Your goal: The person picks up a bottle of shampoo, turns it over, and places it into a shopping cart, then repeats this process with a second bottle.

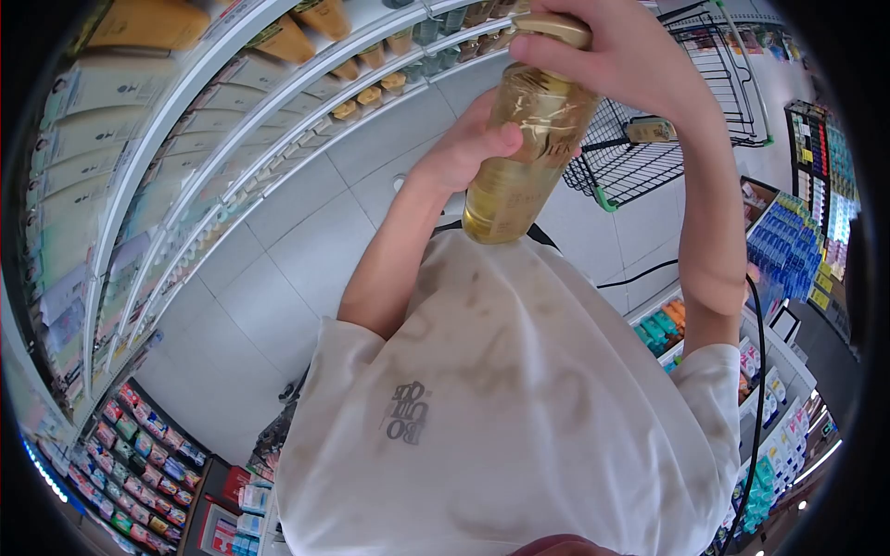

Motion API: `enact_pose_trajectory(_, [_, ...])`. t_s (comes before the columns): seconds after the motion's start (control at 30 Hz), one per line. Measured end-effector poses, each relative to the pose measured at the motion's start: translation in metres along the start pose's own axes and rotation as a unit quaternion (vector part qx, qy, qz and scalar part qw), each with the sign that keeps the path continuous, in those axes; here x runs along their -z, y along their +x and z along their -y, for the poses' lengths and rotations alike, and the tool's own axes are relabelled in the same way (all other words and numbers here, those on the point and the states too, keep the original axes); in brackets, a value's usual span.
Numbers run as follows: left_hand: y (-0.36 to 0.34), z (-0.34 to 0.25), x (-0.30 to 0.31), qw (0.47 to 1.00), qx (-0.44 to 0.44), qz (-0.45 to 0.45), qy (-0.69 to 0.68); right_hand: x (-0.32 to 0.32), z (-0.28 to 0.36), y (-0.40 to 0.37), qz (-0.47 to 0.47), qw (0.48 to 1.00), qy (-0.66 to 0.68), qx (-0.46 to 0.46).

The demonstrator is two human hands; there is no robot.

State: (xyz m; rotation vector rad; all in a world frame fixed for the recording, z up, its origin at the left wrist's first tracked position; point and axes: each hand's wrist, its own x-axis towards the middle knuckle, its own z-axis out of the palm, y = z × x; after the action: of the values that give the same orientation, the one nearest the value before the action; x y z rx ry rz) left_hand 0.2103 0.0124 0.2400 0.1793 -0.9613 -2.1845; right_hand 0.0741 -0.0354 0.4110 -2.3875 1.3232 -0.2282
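Note:
In front of my chest is a clear bottle of golden-yellow liquid, tilted, with a wide gold cap. My left hand wraps round the bottle's body from the left, its thumb across the front. From above, my right hand grips the cap, thumb on the near side; its other fingers are partly cut off by the top of the view. Lettering on the label is only partly readable.
A dark wire shopping cart stands beyond my right arm, holding a gold-toned package. Long white shelves with boxes and bottles curve along the left. Blue packages fill a display at right. A black cable hangs near my right arm.

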Motion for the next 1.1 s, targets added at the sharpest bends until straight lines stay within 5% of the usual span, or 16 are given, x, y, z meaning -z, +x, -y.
enact_pose_trajectory(0.43, [0.077, 0.061, -0.042, 0.989, 0.081, 0.015, 0.122, 0.001, -0.112, -0.109, 0.011, 0.988, 0.022, -0.154])
enact_pose_trajectory(0.73, [0.127, 0.084, -0.115, 0.869, 0.014, -0.059, 0.491, -0.008, -0.165, -0.199, -0.217, 0.945, 0.161, -0.182])
enact_pose_trajectory(0.9, [0.143, 0.100, -0.126, 0.841, -0.049, -0.020, 0.538, -0.008, -0.172, -0.219, -0.348, 0.923, 0.120, -0.113])
enact_pose_trajectory(1.0, [0.148, 0.119, -0.131, 0.859, -0.073, -0.007, 0.507, 0.008, -0.171, -0.229, -0.341, 0.940, -0.005, -0.010])
enact_pose_trajectory(1.1, [0.154, 0.141, -0.134, 0.863, -0.114, 0.000, 0.492, 0.015, -0.175, -0.244, -0.294, 0.954, -0.060, -0.012])
